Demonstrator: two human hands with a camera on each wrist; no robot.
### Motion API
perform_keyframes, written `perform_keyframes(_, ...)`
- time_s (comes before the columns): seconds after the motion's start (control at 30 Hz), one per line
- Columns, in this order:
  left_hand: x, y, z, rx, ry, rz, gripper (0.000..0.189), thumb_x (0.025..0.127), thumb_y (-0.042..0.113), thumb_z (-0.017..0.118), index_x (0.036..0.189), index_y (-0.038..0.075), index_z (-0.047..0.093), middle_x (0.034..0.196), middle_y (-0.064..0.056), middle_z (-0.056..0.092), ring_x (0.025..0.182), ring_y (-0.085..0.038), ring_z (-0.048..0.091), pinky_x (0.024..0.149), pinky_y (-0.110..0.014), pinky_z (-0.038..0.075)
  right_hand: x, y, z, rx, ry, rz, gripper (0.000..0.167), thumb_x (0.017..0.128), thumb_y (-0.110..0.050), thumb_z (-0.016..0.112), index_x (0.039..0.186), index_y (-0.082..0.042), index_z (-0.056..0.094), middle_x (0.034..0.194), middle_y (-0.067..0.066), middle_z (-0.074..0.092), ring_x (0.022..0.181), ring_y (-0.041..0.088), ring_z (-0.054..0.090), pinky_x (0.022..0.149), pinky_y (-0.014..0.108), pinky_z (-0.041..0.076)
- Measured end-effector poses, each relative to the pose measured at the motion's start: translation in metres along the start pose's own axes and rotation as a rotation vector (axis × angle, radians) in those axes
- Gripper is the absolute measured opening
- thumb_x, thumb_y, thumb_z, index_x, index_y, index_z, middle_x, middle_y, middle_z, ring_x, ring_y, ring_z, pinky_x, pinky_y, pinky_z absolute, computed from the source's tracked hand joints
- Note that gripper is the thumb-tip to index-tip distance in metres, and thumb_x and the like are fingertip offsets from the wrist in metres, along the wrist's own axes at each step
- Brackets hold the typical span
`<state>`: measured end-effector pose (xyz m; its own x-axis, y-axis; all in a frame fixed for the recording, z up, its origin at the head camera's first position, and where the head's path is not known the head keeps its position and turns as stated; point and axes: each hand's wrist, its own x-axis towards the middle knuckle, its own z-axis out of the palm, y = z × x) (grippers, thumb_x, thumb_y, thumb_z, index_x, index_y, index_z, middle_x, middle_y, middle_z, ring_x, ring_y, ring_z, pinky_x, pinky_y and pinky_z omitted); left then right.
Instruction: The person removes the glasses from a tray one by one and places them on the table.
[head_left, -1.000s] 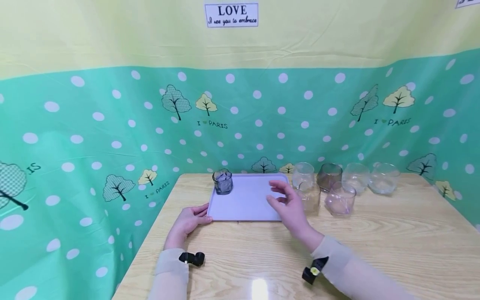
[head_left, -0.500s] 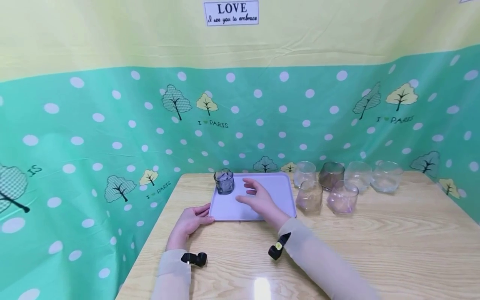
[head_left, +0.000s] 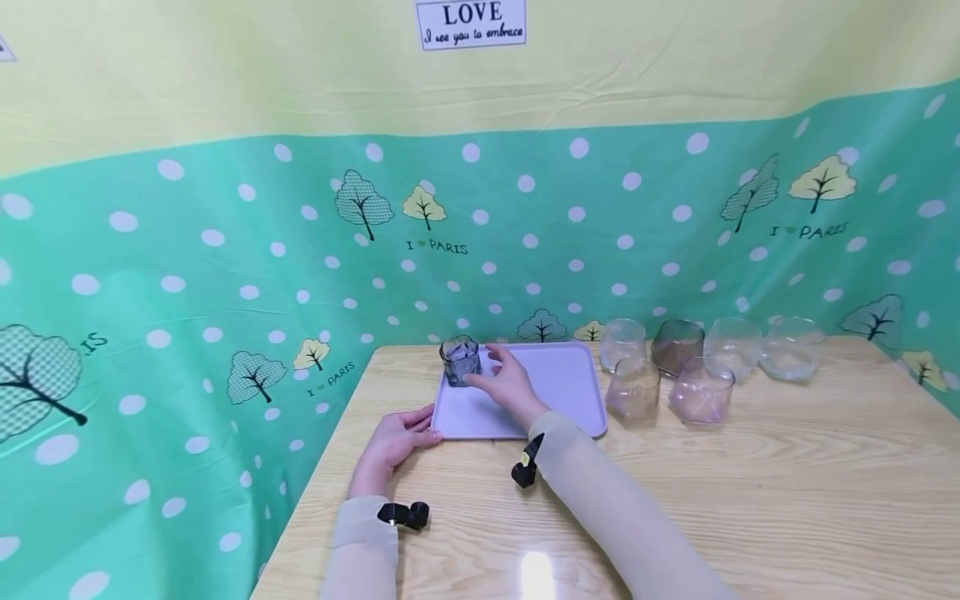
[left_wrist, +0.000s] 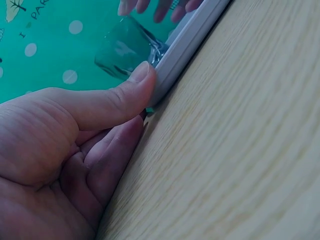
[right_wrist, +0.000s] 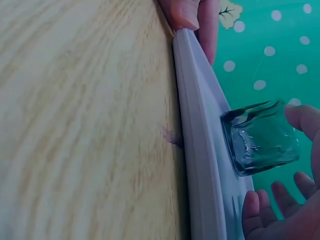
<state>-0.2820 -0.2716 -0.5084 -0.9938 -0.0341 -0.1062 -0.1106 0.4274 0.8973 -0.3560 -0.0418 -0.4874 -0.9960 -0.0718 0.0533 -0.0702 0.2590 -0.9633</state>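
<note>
A grey-tinted drinking glass [head_left: 459, 363] stands upright near the back left corner of a pale lilac tray [head_left: 558, 385]. My right hand [head_left: 512, 387] is just right of that glass, thumb and fingers spread on either side of it. In the right wrist view a gap shows between the fingertips [right_wrist: 251, 200] and the glass [right_wrist: 265, 139]; the thumb is close to its rim. My left hand [head_left: 401, 440] holds the tray's front left corner, with the thumb [left_wrist: 142, 75] on the tray rim [left_wrist: 187, 47] and curled fingers below.
Right of the tray, several glasses stand in two rows: a dark brown one [head_left: 678, 346], clear ones such as a rounded bowl-like glass [head_left: 792, 350], an amber one [head_left: 633, 393] and a pinkish one [head_left: 702, 393]. A patterned green curtain [head_left: 247, 225] hangs behind the wooden table [head_left: 720, 492].
My right hand has swept left across the tray, from near the right-hand glasses to beside the grey glass. My left hand stays at the tray corner. The head view has shifted slightly.
</note>
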Motion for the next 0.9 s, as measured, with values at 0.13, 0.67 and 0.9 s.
perform_keyframes(0.13,0.001,0.000,0.002,-0.001,-0.008,-0.003,0.063,0.082,0.013,0.093,0.140,0.008,0.070,0.134,-0.011,0.072,0.150,-0.037,0.044,0.128,-0.056,0.025,0.011,0.004,0.006,-0.058,0.003,-0.048,0.090,0.087,-0.029,0.090,0.162,-0.011,0.044,0.162,0.015,0.050,0.143,0.038,0.052,0.118,0.052,0.046)
perform_keyframes(0.67,0.002,-0.002,0.001,0.029,0.000,-0.022,0.064,0.083,0.015,0.093,0.141,0.009,0.069,0.133,-0.010,0.073,0.151,-0.038,0.043,0.128,-0.057,0.024,0.031,-0.002,0.023,-0.152,-0.016,-0.049,0.105,0.085,-0.038,0.092,0.167,-0.010,0.033,0.165,0.018,0.046,0.150,0.039,0.045,0.125,0.052,0.036)
perform_keyframes(0.9,0.003,-0.002,0.002,0.032,0.005,-0.020,0.063,0.082,0.015,0.093,0.141,0.009,0.070,0.132,-0.009,0.073,0.150,-0.038,0.044,0.128,-0.057,0.025,0.032,-0.006,0.029,-0.136,-0.008,-0.025,0.096,0.086,-0.038,0.092,0.163,-0.012,0.042,0.158,0.017,0.054,0.145,0.037,0.051,0.123,0.050,0.039)
